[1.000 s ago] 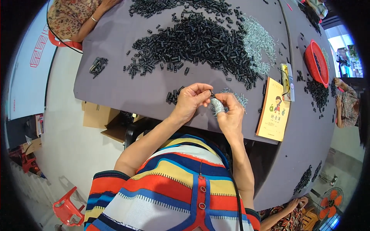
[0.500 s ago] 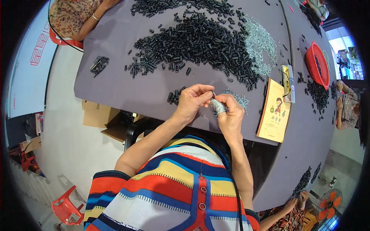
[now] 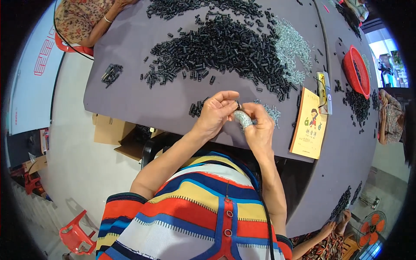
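My left hand, above the near edge of the table, is closed in a pinch on a small black cylindrical part. Close beside it, my right hand is also closed, its fingertips almost meeting that part. A silvery-white speckled wrap covers one of its fingers. Whatever the right fingertips hold is too small or hidden to name. Behind the right hand lies a little heap of small silvery pieces, partly covered by it. A small group of black parts sits left of my left hand.
A large pile of black parts spreads over the grey table, with silvery pieces beside it. To the right are a yellow booklet, glasses and a red basket. Other people sit around the table.
Both hands have shifted only slightly, staying together around the black part. My right hand's wrapped finger has tilted a little, and more of the black part's end shows.
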Demonstrator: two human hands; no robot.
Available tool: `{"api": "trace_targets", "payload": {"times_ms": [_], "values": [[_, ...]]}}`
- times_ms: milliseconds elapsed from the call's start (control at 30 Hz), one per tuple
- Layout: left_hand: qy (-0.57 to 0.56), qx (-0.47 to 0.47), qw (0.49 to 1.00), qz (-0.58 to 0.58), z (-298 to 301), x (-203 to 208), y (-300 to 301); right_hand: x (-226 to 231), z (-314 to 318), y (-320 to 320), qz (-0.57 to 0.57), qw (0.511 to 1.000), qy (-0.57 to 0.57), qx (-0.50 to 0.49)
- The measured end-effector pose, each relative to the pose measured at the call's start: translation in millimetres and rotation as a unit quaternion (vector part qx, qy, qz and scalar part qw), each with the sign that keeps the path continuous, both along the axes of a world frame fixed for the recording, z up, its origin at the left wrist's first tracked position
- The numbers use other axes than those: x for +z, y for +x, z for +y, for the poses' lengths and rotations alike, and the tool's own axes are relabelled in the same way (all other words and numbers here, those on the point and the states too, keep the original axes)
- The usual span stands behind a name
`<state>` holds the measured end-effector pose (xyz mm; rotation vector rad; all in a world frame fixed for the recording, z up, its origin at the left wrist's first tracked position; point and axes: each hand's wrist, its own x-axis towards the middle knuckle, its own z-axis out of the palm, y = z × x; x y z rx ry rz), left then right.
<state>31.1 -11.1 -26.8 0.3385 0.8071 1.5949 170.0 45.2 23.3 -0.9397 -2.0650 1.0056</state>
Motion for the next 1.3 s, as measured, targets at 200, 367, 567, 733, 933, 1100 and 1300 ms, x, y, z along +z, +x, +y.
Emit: {"api": "trace_targets", "payload": {"times_ms": [200, 367, 567, 733, 933, 1100, 1300], "values": [[-0.015, -0.026, 0.995, -0.093, -4, 13, 2, 9, 9, 5, -0.026, 0.999, 0.002, 0.045], [-0.034, -0.069, 0.995, -0.070, -7, 17, 0, 14, 18, 8, -0.021, 0.985, -0.101, 0.141], [-0.033, -0.087, 0.979, -0.179, -10, 11, 0, 13, 14, 5, 0.007, 0.985, -0.079, 0.150], [-0.018, -0.126, 0.974, -0.188, -14, 9, -2, 8, 6, 3, 0.039, 0.988, -0.053, 0.138], [-0.013, -0.106, 0.974, -0.198, -18, 10, -1, 9, 2, 1, 0.062, 0.989, -0.043, 0.124], [-0.020, -0.102, 0.968, -0.227, -20, 14, 3, 6, 0, 3, 0.073, 0.990, -0.023, 0.120], [-0.042, 0.003, 0.998, 0.044, -33, 37, 1, 11, -5, 1, 0.036, 0.987, -0.012, 0.154]]}}
